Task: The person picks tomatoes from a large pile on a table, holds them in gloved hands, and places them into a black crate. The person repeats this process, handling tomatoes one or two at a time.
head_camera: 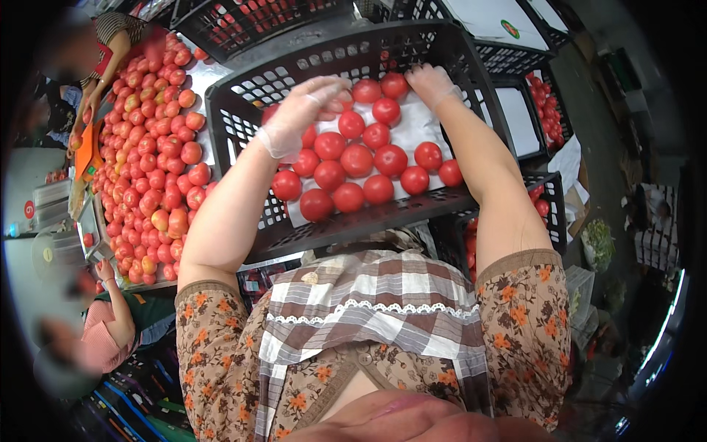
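Observation:
A black plastic crate [381, 212] lined with white paper [411, 124] stands before me, with red tomatoes [357, 161] spread over its bottom. My left hand [315, 102], in a clear thin glove, is over the crate's left part, palm turned down towards tomatoes; whether it grips one is hidden by its fingers. At the back right inside the crate, my right hand [432, 85], gloved as well, has its fingers bent down beside a tomato [394, 86]. What its fingertips touch cannot be seen.
Left of the crate lies a big heap of tomatoes [149, 166] on a metal table. Two people [113, 47] [107, 331] are on its far side. More black crates [221, 27] stand behind and at the right, some holding tomatoes. White sheets [569, 166] lie at the right.

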{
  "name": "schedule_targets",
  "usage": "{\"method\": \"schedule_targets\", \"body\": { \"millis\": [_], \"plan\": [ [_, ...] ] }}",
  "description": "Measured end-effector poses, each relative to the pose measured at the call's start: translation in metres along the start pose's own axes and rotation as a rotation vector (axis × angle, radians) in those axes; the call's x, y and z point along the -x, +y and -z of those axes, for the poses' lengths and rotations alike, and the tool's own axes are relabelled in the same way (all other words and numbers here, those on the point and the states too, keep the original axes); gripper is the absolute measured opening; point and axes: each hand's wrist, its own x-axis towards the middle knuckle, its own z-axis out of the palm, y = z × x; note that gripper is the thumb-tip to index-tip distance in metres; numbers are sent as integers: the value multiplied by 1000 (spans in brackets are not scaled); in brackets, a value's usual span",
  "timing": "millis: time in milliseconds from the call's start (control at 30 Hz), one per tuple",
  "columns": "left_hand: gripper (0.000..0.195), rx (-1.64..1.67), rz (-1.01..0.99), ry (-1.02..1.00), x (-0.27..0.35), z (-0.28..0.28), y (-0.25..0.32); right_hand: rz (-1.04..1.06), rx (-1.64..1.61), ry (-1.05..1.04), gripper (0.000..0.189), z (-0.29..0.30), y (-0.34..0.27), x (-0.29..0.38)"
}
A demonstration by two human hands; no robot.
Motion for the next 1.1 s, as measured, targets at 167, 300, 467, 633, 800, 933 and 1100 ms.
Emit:
{"method": "schedule_targets", "body": {
  "millis": [167,300,467,633,800,933,1100],
  "plan": [
    [35,-63,-46,-29,3,-8,-4,13,33,87,23,-18,8,2],
    [38,-64,28,-65,6,-8,5,4,69,96,21,-3,2,0],
    [41,-109,5,-82,10,-12,10,7,72,-2,19,5,3,1],
    [43,-80,12,-112,9,-17,9,-127,-28,-109,31,30,3,4],
    [68,161,169,-20,0,-15,-9,-34,-734,-102,68,141,-12,11],
    [66,574,189,-160,-8,-14,-3,211,-1191,-22,63,167,-38,1],
    [56,703,164,171,-8,-6,-13,186,-1086,41,61,224,-63,-41]
  ]
}}
